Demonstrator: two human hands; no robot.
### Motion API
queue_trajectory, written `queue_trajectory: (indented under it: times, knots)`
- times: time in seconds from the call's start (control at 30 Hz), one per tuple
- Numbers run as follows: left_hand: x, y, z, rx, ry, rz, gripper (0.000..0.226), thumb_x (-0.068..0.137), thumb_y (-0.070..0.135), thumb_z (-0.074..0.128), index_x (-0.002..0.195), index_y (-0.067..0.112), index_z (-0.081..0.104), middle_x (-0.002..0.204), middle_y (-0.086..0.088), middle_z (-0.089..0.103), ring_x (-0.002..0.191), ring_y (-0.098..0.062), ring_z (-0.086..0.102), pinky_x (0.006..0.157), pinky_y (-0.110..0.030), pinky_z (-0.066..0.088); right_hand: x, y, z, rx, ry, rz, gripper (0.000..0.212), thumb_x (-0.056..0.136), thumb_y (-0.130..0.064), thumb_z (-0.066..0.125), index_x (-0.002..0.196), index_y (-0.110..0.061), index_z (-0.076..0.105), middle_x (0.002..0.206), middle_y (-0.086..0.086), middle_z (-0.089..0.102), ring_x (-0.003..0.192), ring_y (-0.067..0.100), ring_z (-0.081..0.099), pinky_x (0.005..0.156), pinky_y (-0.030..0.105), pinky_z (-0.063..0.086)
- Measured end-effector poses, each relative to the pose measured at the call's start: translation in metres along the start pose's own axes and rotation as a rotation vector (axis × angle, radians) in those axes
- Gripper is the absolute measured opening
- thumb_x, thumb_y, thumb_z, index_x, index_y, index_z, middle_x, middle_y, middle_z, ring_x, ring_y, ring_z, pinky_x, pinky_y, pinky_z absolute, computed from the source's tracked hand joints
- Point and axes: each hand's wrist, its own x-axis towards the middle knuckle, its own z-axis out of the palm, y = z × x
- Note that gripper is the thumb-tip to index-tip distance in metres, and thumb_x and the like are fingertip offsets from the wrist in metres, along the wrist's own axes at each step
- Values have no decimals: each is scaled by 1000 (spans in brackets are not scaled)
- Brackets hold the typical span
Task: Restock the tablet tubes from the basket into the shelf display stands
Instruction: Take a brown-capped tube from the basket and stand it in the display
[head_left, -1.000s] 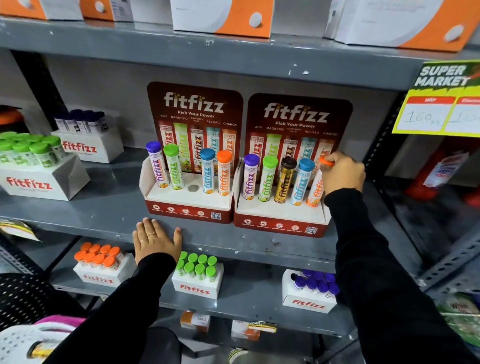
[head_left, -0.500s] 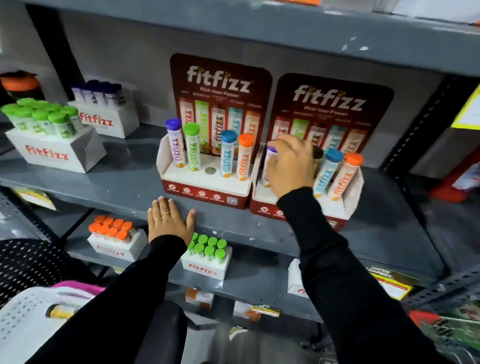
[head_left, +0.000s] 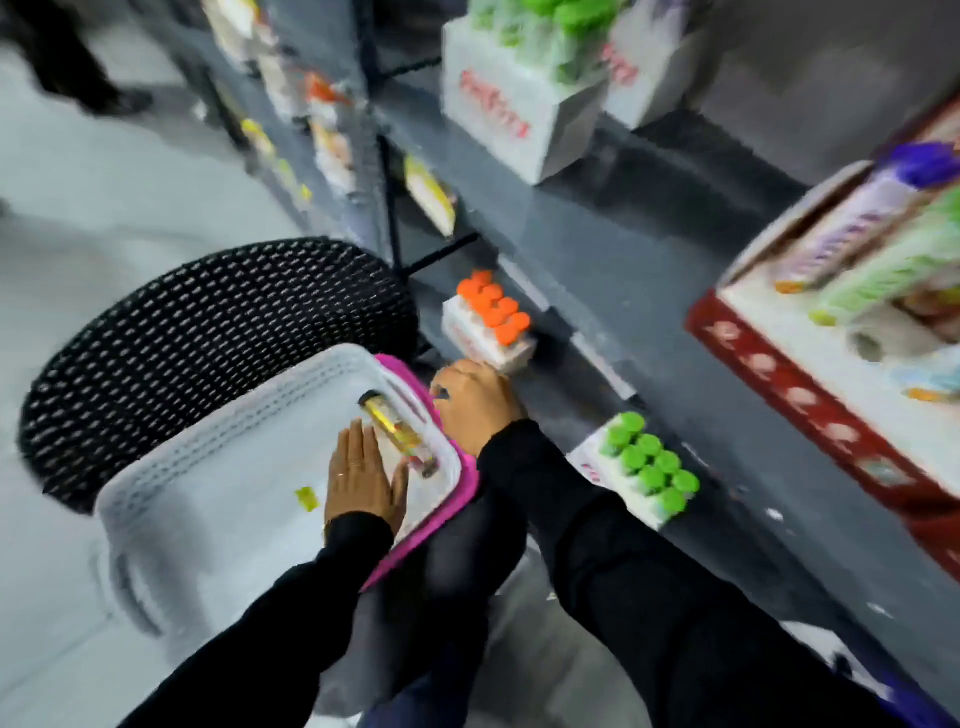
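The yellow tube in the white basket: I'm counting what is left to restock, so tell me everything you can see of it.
The yellow tube lies on its side in the white basket, along the basket's right wall, dark cap end toward the shelf. Its body looks glossy, gold-yellow; motion blur hides any print. It is the only tube visible there; a small yellow scrap lies apart. The left hand reaches in, open, fingertips beside it, not gripping. The right hand rests at the basket's rim.
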Motion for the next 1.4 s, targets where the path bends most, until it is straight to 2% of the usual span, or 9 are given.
queue_trajectory:
  times: [0.17,0.57,0.8,0.9,0.97,1.07,1.17,1.27,1.4]
  knots:
    - [-10,-73,20,83,-232,-233,99,68,60,-3,145,0,15,156,-19,5,145,-34,3,120,-44,6,52,-21,99,-117,-313,-33,33,92,-8,49,124,-10,55,119,17,63,111,34,59,88,40,51]
    - [-20,-89,33,149,-298,-198,81,85,58,1,144,4,-15,140,-7,-34,130,-19,-33,111,-35,-17,81,-50,164,-319,-402,62,46,89,5,51,130,0,31,118,25,56,105,41,57,73,44,50]
    - [-18,-77,20,97,-352,-265,75,91,51,10,145,3,-10,152,-13,-24,141,-25,-23,119,-38,-8,73,-44,50,-142,-477,110,31,87,-8,58,116,-2,51,115,23,61,105,39,58,77,38,49]
    - [-2,-47,-4,22,-276,-285,63,97,39,22,146,3,3,158,-15,-2,145,-28,-3,121,-39,4,64,-31,-17,-183,-451,115,4,77,-15,64,76,-19,62,83,6,64,86,32,59,58,25,38]
    - [20,-14,-22,-15,-130,-146,66,93,39,21,141,-6,22,153,-23,20,142,-36,20,117,-43,19,55,-25,-67,-196,-429,153,27,72,-16,65,54,-21,45,64,-2,48,75,26,50,55,24,39]
    - [65,41,-43,-60,26,120,65,84,34,30,124,-14,47,133,-34,48,121,-48,49,105,-47,34,35,-20,-134,-155,-390,165,13,71,-9,67,70,-20,60,82,4,61,79,25,54,75,32,52]
    - [94,115,-80,-79,163,304,63,85,31,30,126,-14,44,135,-33,45,124,-48,44,108,-39,21,11,-11,-190,-141,-296,187,19,75,-17,70,93,-14,68,83,1,65,76,19,55,71,28,50]
    - [101,177,-104,-123,189,427,71,85,39,23,134,-11,35,144,-29,34,135,-43,31,115,-45,23,-10,-1,-229,-110,-161,237,16,81,-32,66,78,-16,67,66,-6,61,62,14,55,68,29,50]
    - [100,228,-104,9,82,517,70,91,45,16,143,-1,19,155,-17,18,144,-30,11,120,-41,8,-32,13,-259,-166,-48,252,14,88,-29,59,91,-19,69,78,-9,60,84,13,52,86,33,47]
